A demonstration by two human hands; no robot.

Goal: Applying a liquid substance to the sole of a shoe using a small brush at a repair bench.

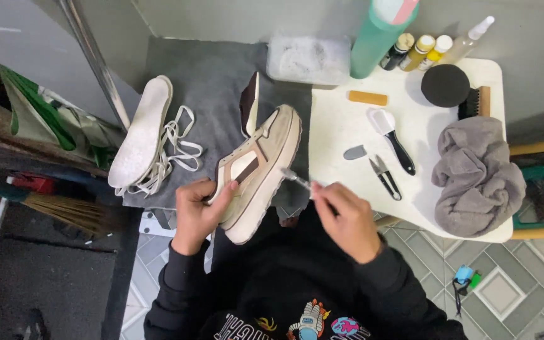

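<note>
A white table (341,126) with rounded corners fills the right half of the view, and a grey cloth mat (209,82) lies beside it on the left. On the table's right edge sits a crumpled grey towel (476,176). A tall green bottle (379,38) stands at the back, next to a clear plastic tub (308,58) and a row of small paint bottles (420,51). The cream and brown sneaker (259,170) is held tilted on its side over the gap between mat and table, sole toward the table. A white insole (141,132) lies on the mat with loose white laces (177,151) tangled beside it. The left hand (198,211) is closed around the sneaker's heel end, thumb pressed on the upper. The right hand (344,217) is curled tight, pinching a thin small brush (297,179) — its tip touches the sneaker's midsole. On the table lie a black round sponge (445,85), a wooden brush (476,102), a black-handled scraper (393,140), small snips (384,176) and a tan eraser block (367,97).
</note>
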